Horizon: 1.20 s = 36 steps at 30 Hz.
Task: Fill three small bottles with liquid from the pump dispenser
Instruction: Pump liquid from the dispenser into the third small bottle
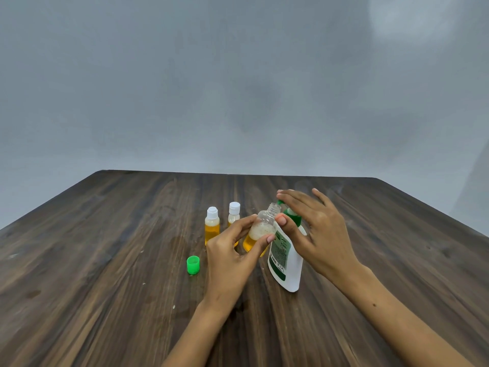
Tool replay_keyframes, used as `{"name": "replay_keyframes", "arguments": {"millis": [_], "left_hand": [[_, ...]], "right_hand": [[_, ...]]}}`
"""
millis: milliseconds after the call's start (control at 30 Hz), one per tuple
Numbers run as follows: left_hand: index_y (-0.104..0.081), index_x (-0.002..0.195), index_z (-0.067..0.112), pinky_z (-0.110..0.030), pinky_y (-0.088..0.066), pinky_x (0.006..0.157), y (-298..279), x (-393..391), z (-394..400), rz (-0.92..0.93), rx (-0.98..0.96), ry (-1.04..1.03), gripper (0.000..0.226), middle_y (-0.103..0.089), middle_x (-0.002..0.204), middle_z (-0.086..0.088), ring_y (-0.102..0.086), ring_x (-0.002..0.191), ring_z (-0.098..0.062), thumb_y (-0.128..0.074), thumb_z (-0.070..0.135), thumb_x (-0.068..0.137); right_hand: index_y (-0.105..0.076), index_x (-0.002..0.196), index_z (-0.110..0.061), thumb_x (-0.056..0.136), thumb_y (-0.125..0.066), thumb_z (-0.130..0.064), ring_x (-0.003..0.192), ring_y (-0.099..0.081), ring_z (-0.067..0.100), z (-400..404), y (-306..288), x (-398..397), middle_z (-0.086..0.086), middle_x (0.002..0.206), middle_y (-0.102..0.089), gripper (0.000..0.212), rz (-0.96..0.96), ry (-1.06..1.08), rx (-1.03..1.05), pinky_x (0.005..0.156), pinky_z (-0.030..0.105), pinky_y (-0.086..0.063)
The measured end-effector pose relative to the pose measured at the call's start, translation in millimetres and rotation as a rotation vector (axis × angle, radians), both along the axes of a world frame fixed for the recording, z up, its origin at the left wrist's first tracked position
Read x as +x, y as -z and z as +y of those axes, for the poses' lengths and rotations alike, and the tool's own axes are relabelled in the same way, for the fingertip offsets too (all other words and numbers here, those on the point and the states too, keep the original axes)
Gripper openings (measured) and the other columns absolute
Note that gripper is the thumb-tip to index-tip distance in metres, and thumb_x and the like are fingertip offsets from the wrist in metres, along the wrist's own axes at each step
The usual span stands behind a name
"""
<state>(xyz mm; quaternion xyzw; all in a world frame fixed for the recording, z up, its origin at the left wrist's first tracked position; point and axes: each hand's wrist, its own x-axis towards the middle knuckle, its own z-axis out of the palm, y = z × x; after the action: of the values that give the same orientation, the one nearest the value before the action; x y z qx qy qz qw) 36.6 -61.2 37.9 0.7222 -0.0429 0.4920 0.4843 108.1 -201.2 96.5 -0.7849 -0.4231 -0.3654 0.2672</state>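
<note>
Two bare forearms reach in from the near edge of the dark wooden table (105, 260). Nearest, left of centre, a green cap (193, 264) lies loose on the wood. The left hand (230, 255) pinches an open small bottle (260, 231) between thumb and fingertips, its long axis tilted, the threaded neck pointing up and rightward toward the pump spout. Amber liquid sits in its lower half with pale foam above; its base is hidden behind the fingers. Just beside it stands the white pump dispenser (287, 266), leaning slightly, green label facing left. The right hand (317, 229) lies over the green pump head with fingers spread, covering most of it, so I cannot tell whether it presses. Farther back, toward the table's middle, two capped small bottles (212, 226) stand upright holding amber liquid, the right one partly hidden.
</note>
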Motion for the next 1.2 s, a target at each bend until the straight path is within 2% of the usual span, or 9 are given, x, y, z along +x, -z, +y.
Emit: {"name": "replay_keyframes", "arguments": {"millis": [100,267,467,633,833,967,1200], "left_hand": [[-0.07,0.109,0.016,-0.011,-0.051,0.083,0.5,-0.5,0.0,0.007,0.004,-0.004,0.04,-0.07,0.103,0.019,-0.067,0.098,0.004,-0.081,0.027,0.073],[-0.07,0.108,0.019,-0.009,-0.05,0.082,-1.2,-1.4,-1.1,0.005,0.004,-0.011,0.039,-0.068,0.102,0.022,-0.066,0.097,0.006,-0.079,0.032,0.072],[-0.071,0.109,0.014,-0.012,-0.051,0.083,-0.1,-0.1,0.2,-0.001,0.004,-0.011,0.04,-0.07,0.102,0.018,-0.067,0.098,0.004,-0.08,0.028,0.073],[-0.07,0.109,0.019,-0.012,-0.051,0.083,-0.9,-0.2,-0.6,-0.008,-0.022,0.012,0.039,-0.071,0.103,0.018,-0.068,0.098,0.002,-0.08,0.027,0.073],[-0.07,0.111,0.017,-0.016,-0.053,0.083,-0.3,0.4,-0.6,0.001,-0.006,0.01,0.04,-0.071,0.104,0.017,-0.068,0.1,0.001,-0.08,0.029,0.074],[-0.07,0.112,0.014,-0.021,-0.056,0.084,0.1,0.8,0.1,0.009,0.025,-0.005,0.04,-0.072,0.105,0.014,-0.067,0.101,0.0,-0.08,0.027,0.076],[-0.07,0.113,0.015,-0.014,-0.052,0.083,0.1,-0.3,0.3,0.003,0.039,-0.027,0.042,-0.069,0.104,0.018,-0.066,0.1,0.003,-0.078,0.032,0.075]], "right_hand": [[-0.067,0.115,-0.014,0.093,-0.021,-0.067,0.111,-0.058,0.009,0.8,1.5,-1.1,-0.002,0.119,-0.065,0.074,-0.002,0.014,-0.001,0.108,0.033,-0.027],[-0.064,0.12,-0.016,0.094,-0.021,-0.066,0.121,-0.051,0.007,-1.0,-1.9,1.2,-0.005,0.128,-0.06,0.071,0.003,-0.015,0.001,0.111,0.034,-0.024],[-0.066,0.116,-0.016,0.094,-0.023,-0.064,0.115,-0.054,0.006,0.2,-1.2,-0.7,-0.005,0.12,-0.065,0.068,-0.001,-0.006,0.01,0.109,0.031,-0.024],[-0.063,0.121,-0.017,0.094,-0.022,-0.065,0.123,-0.049,0.006,0.9,-1.2,-0.6,-0.006,0.129,-0.059,0.069,-0.002,-0.027,-0.015,0.111,0.036,-0.025],[-0.067,0.114,-0.014,0.094,-0.021,-0.064,0.11,-0.059,0.009,0.0,0.6,-1.7,-0.002,0.117,-0.066,0.071,-0.003,-0.009,0.021,0.107,0.037,-0.031],[-0.063,0.121,-0.017,0.094,-0.021,-0.066,0.121,-0.051,0.007,-1.3,-2.1,0.3,-0.005,0.128,-0.06,0.071,0.007,-0.017,-0.02,0.11,0.037,-0.027],[-0.067,0.115,-0.015,0.093,-0.021,-0.066,0.111,-0.058,0.009,-0.9,0.2,-1.4,-0.003,0.118,-0.066,0.072,0.015,-0.013,0.004,0.107,0.038,-0.032]]}}
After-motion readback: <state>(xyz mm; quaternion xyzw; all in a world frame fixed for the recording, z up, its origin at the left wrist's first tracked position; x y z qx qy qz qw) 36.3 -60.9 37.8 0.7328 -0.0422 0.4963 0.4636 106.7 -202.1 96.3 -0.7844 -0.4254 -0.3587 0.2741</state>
